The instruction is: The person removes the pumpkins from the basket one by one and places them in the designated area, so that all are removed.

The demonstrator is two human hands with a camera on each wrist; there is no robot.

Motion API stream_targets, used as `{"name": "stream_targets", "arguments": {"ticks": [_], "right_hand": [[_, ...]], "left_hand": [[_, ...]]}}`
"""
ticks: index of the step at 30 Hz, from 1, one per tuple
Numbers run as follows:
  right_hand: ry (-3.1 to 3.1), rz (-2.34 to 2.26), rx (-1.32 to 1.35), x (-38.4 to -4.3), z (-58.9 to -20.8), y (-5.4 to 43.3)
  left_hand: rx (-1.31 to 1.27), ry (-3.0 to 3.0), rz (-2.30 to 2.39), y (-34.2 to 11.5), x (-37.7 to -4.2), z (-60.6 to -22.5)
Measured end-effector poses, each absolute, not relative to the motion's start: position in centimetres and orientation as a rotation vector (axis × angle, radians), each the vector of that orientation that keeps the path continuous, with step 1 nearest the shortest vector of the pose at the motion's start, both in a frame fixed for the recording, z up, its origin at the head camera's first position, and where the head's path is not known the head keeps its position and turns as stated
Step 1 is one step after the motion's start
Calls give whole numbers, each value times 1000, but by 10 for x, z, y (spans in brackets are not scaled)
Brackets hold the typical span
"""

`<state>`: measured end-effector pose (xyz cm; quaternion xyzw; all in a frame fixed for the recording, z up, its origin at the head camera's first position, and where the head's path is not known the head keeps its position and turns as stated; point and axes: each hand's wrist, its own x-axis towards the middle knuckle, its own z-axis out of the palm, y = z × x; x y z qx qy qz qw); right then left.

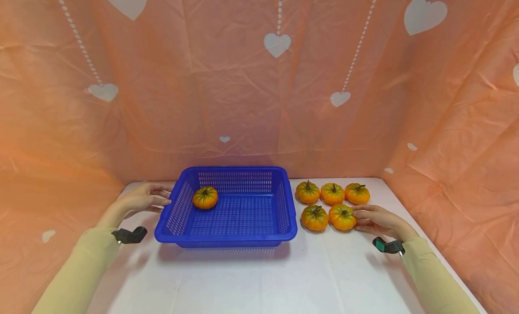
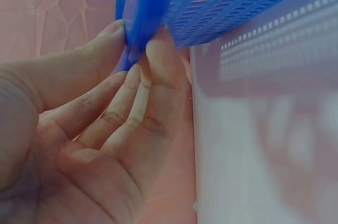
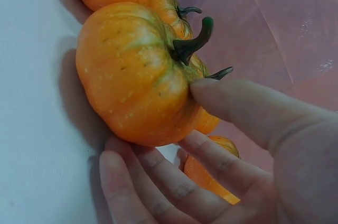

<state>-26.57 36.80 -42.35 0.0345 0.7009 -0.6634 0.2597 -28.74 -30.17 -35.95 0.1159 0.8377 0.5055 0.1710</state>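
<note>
At the left, the left hand (image 1: 139, 198) pinches the rim of a blue plastic basket (image 1: 227, 238); in the left wrist view the thumb (image 2: 90, 64) lies on one side of the rim and the fingers on the other. Inside the basket, toward its left, sits one small orange pumpkin (image 1: 205, 197). On the right, the right hand (image 1: 377, 219) holds the front-row pumpkin (image 1: 342, 216) from its right side. Its thumb (image 3: 232, 97) rests near the dark green stem, while the other fingers reach along the lower side, partly hidden behind the pumpkin.
Another pumpkin (image 1: 314, 218) stands left of the held one, close to the basket. Behind them a row of 3 pumpkins (image 1: 333, 193) runs along the back of the white table (image 1: 259, 278). An orange curtain (image 1: 243, 102) with white hearts closes off the back and sides.
</note>
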Motion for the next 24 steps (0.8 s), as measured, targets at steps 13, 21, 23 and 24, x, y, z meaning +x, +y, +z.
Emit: {"name": "stream_targets", "arguments": {"ticks": [13,21,23,24], "right_hand": [[2015,-1706,-33,-262,-415,372],[2121,-1614,-153,-262,-393,379],[2143,-1603,-174,-263,-385,380],[2150,-1605,-172,-263,-382,380]], "left_hand": [[323,2392,1414,-300,-287,-358],[326,2385,1415,-301,-287,-358],[331,2381,1416,-301,-287,-358],[333,2381,1415,-301,-287,-358]]}}
